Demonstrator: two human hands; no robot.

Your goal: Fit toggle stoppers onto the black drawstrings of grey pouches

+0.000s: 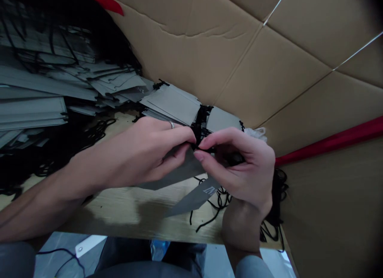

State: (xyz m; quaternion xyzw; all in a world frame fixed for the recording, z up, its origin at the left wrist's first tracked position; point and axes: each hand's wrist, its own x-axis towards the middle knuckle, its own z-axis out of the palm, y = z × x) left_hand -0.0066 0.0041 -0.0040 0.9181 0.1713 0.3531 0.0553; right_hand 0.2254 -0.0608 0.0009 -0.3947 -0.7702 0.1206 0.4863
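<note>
left hand point(140, 150): comes in from the lower left of the frame, fingers pinched tight on the black cord point(200, 126) right at mid-frame; there's a ring on one finger.
right hand point(242, 170): comes up from the bottom right, thumb and forefinger also pinched on that cord, meeting the left fingertips. Both hands are closed on it, nothing loose.
grey paper bag point(191, 198): flat and folded, hanging under the hands at lower centre with a pale logo showing. The left hand seems to clamp its top edge too, but the palm hides exactly how.
cord tails point(209, 218): loose black ends dangling under the right wrist down onto the tabletop point(125, 210), some trailing off its front edge.
finished-looking stack point(176, 104): more flat grey bags just behind the hands, cords sticking out, leaning toward the cardboard wall point(239, 62).
big pile point(44, 82): upper left, loads of the same grey bags with black cords tangled through them.
red strip point(332, 140): runs along the cardboard on the right.
what could go wrong, imo: the pinch spot is tiny and mostly hidden, so the cord could slip out of the fingers. The dangling tails could snag on the tabletop edge or the other loose cords and yank the bag crooked. Pulling hard could tear the paper where the cord goes through.
</note>
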